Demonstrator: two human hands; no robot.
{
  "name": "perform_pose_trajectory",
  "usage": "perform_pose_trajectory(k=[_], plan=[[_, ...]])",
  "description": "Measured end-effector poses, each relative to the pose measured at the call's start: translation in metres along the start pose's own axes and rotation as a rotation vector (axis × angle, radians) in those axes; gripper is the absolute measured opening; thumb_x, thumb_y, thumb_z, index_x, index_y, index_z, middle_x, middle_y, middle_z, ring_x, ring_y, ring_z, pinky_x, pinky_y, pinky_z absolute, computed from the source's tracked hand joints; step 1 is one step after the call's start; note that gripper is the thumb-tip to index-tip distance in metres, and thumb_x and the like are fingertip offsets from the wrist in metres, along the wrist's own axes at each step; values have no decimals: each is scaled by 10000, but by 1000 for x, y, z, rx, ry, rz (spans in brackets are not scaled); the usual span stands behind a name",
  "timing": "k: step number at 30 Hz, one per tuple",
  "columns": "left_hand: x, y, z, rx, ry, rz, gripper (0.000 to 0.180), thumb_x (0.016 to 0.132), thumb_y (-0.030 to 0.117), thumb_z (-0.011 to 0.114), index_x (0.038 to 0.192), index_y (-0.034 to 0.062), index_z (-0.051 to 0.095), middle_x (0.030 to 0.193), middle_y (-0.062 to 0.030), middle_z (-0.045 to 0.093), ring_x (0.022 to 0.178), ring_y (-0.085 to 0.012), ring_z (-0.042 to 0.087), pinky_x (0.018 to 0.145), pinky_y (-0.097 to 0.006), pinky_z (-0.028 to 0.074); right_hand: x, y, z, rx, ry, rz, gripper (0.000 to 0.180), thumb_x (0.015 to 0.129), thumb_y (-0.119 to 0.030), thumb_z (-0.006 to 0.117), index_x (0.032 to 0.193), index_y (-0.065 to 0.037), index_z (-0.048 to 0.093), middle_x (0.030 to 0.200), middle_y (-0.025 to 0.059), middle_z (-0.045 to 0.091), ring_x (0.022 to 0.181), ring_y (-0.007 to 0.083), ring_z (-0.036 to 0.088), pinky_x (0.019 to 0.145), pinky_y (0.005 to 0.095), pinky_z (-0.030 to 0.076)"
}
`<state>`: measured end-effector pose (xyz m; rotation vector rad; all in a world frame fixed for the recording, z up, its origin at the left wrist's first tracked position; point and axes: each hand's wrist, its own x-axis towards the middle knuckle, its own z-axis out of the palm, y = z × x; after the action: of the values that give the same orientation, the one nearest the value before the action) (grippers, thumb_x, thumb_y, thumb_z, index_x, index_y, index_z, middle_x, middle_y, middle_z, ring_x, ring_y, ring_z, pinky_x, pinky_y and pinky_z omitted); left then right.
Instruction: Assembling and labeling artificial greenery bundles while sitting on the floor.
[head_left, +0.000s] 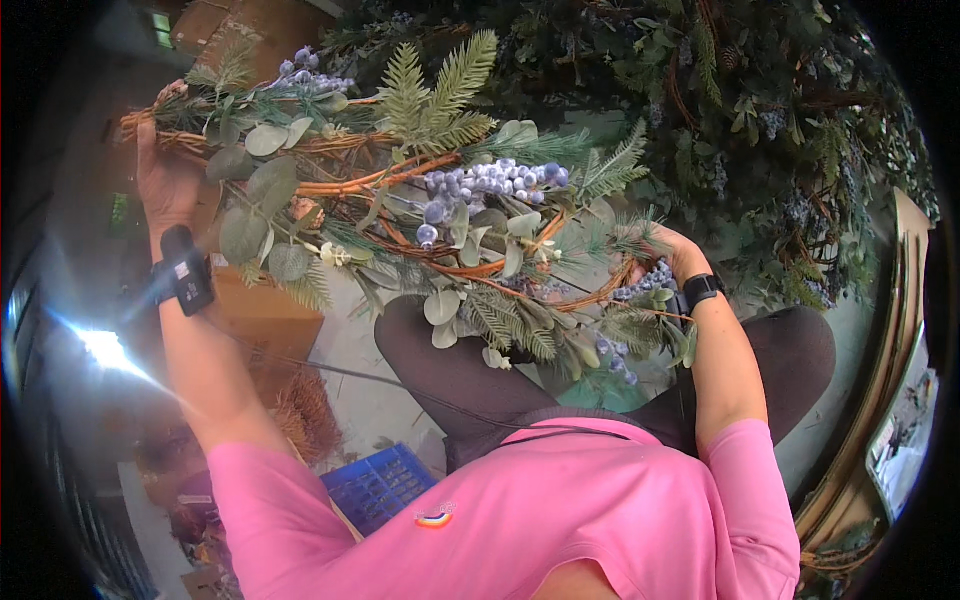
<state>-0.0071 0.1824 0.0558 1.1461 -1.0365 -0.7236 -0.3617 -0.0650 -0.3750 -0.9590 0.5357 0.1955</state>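
Stretched across in front of me is a garland [370,187] of twisted brown vine. It carries fern fronds, round grey-green leaves, clusters of blue berries [500,182] and small white buds. My left hand [168,185], raised at the upper left, is closed around the bare vine end. Lower on the right, my right hand [675,252] grips the other end beside a berry cluster; leaves and needles hide part of its fingers. Between the hands the garland hangs above my crossed legs.
A large heap of similar greenery [740,130] fills the far right. Cardboard boxes [265,305] stand at left, near a bundle of brown twigs [308,410] and a blue plastic crate [378,488]. Upright cardboard sheets [900,320] line the right. A dark cable [350,372] crosses my lap.
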Motion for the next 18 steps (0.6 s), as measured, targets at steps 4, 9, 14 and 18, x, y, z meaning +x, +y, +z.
perform_pose_trajectory(k=[4, 9, 14, 18], plan=[[20, -32, 25, 49, 476, 144, 390, 824, 287, 620, 1134, 65, 537, 1147, -80, 562, 1053, -239, 541, 909, -422, 466, 20, 14, -26, -274, 188, -239, 271, 837, -281, 560, 844, -17, 621, 745, 86, 634, 573, 175, 603, 460, 277, 477], [25, -35, 21, 427, 586, 296, 350, 813, 237, 646, 1111, 68, 572, 1084, -41, 585, 988, -181, 565, 852, -337, 489, -20, -49, -31, -619, 973, -673, 238, 782, -167, 551, 920, 22, 598, 853, 136, 636, 763, 217, 607, 718, 305, 466], [47, -61, 55, 347, 781, 355, 392, 747, 121, 709, 1054, -59, 545, 1014, -91, 586, 903, -162, 580, 793, -318, 494, -54, -71, 38, -612, 496, -775, 249, 760, -151, 575, 950, 8, 598, 917, 139, 625, 867, 233, 600, 779, 325, 461], [49, -68, 54, 383, 798, 392, 392, 731, 142, 725, 1024, -55, 555, 986, -94, 588, 878, -175, 586, 750, -347, 511, -16, -45, 77, -902, 462, -933, 349, 762, -145, 588, 1090, -35, 540, 1142, 148, 526, 1059, 310, 505, 908, 372, 412]])
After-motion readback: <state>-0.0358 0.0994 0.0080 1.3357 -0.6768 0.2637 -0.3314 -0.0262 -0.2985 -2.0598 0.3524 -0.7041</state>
